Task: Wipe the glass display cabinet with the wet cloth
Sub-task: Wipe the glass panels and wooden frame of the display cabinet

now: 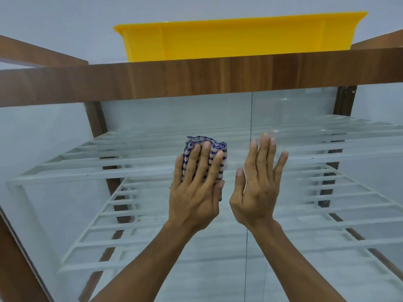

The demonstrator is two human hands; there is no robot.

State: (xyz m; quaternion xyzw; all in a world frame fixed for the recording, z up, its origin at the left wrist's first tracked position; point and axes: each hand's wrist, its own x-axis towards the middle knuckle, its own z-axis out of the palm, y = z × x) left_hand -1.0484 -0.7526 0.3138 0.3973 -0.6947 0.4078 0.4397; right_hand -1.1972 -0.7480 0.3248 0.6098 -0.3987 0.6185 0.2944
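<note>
cloth (205, 158) folded, flat on cabinet glass (152, 118), upper middle | left hand (196, 184) presses it, fingers straight and spread | right hand (257, 184) flat on glass beside, fingers straight | yellow tub (229, 38) on cabinet top

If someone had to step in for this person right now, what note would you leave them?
Left hand: fingers straight, pressing the blue-striped cloth flat on the front pane of the glass display cabinet, just left of the seam between panes.
Right hand: open, spread against the glass beside it, holding nothing.
Done: wiping is under way; which areas are already wiped cannot be told.
Left: probably the rest of the glass.
A yellow tub sits on top.
</note>
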